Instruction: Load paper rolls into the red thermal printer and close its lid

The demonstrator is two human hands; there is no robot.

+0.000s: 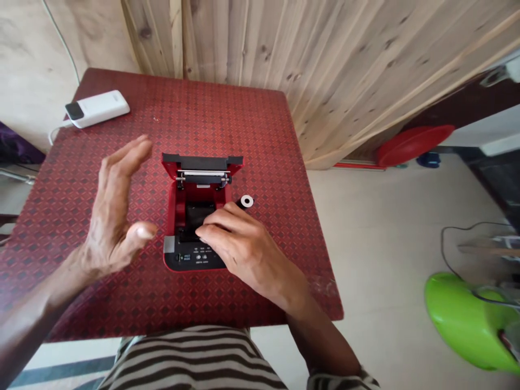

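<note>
Striped shirt [190, 360], right hand [239, 244] on red printer [173, 216], labels [201, 255] seemingly unreadable.

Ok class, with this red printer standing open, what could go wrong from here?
The right hand works close to the metal roller bar on the raised lid, so a knuckle might knock it. The black roll with white hub sits at the printer's edge and could perhaps slip out and roll across the table.

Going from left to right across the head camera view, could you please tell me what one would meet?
Purple cloth, left hand, open red receipt printer, small white-ended roll, red plastic basin.
</note>
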